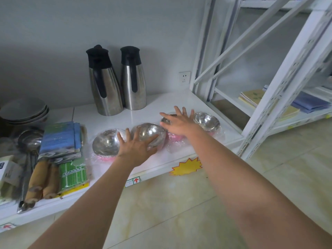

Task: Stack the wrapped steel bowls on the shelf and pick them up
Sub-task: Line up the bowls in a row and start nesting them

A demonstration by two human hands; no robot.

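Several steel bowls in clear plastic wrap with pink bases sit in a row on the white shelf (179,97). The leftmost bowl (105,145) lies flat. The second bowl (150,131) overlaps its right edge. My left hand (136,147) is spread at the second bowl's near rim, with the thumb laid across its front and the fingers reaching between the two bowls. My right hand (180,123) hovers with fingers apart over the third bowl (165,120), hiding most of it. The fourth bowl (206,122) stands untouched at the right.
Two steel thermos jugs (115,85) stand behind the bowls. Left of the bowls lie blue packets (61,139), green packs (73,174), wooden rolling pins (38,180) and ladles; stacked ceramic bowls (23,111) sit far left. A white metal rack (280,90) stands at the right.
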